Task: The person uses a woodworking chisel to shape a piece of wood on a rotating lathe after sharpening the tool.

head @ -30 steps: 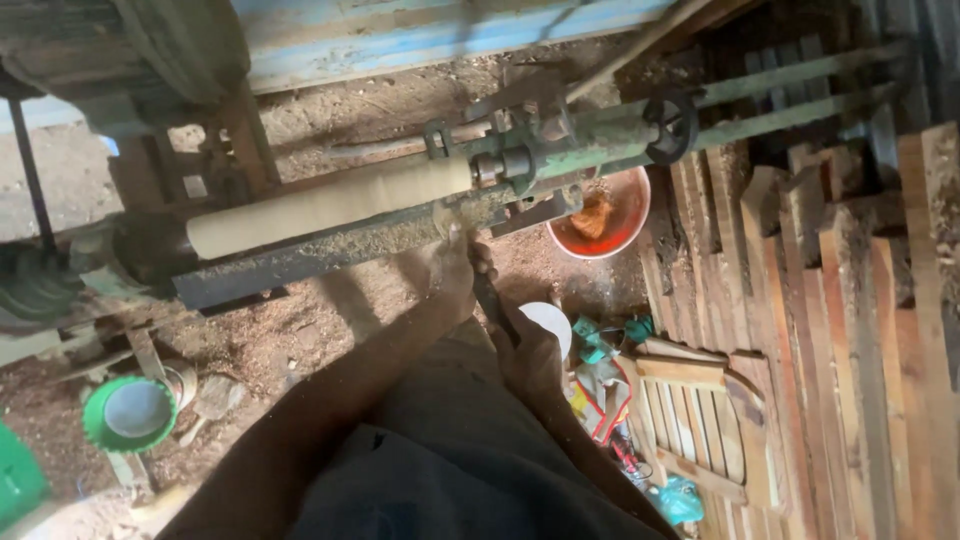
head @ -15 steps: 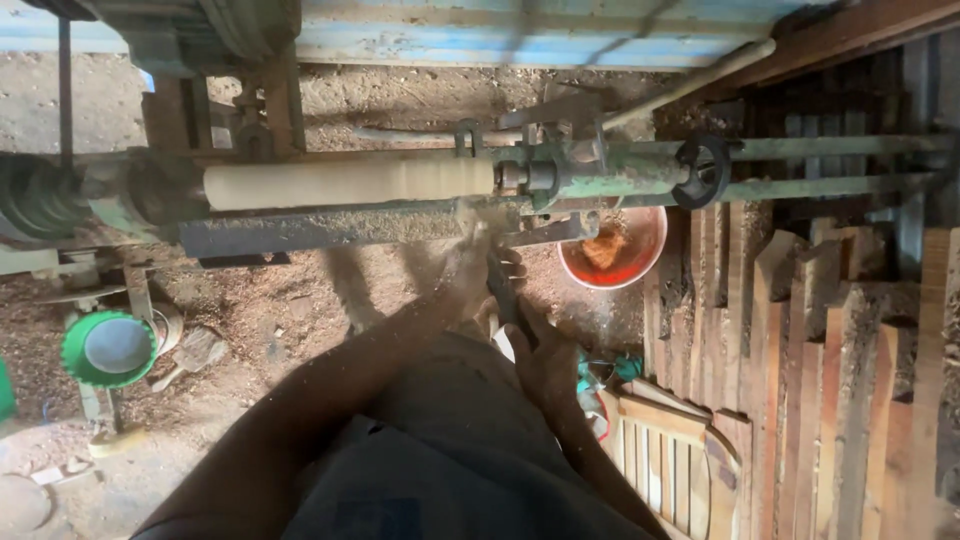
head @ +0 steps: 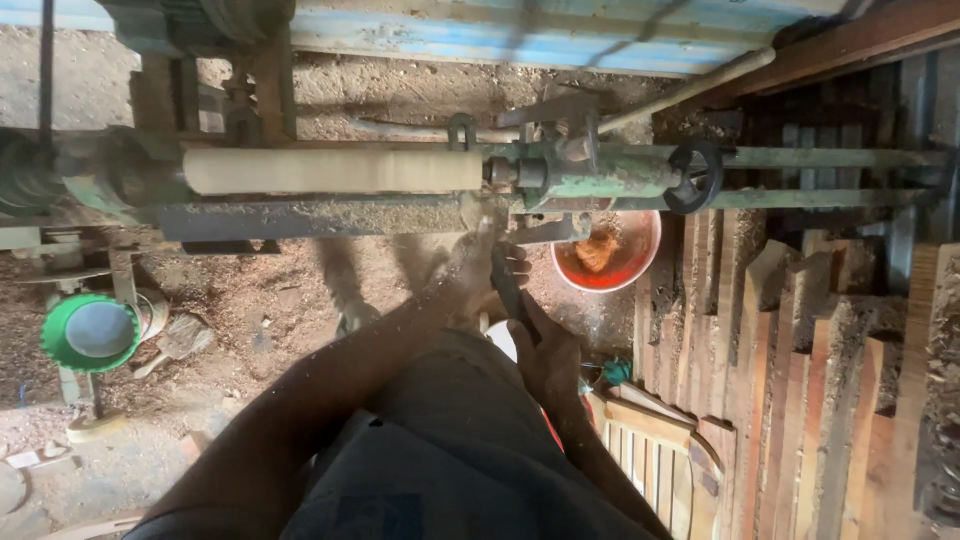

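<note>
- Lathe (head: pixel 600 175): bed runs 9 to 3 o'clock across the upper frame, sawdust over it.
- Blank (head: pixel 333 171): pale wooden cylinder mounted on the lathe, long axis also 9 to 3; it lies at about 10 o'clock from both hands, apart from them.
- Left hand (head: pixel 478 268): nearer the blank, just under the bed, fingers closed round the front of a dark tool (head: pixel 508 290).
- Right hand (head: pixel 548 358): at 5 o'clock from the left, gripping the tool's rear.
- Tool: long axis 12 to 6.

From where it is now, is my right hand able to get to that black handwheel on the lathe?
Probably yes: the right hand sits below the handwheel, with open space between.
</note>
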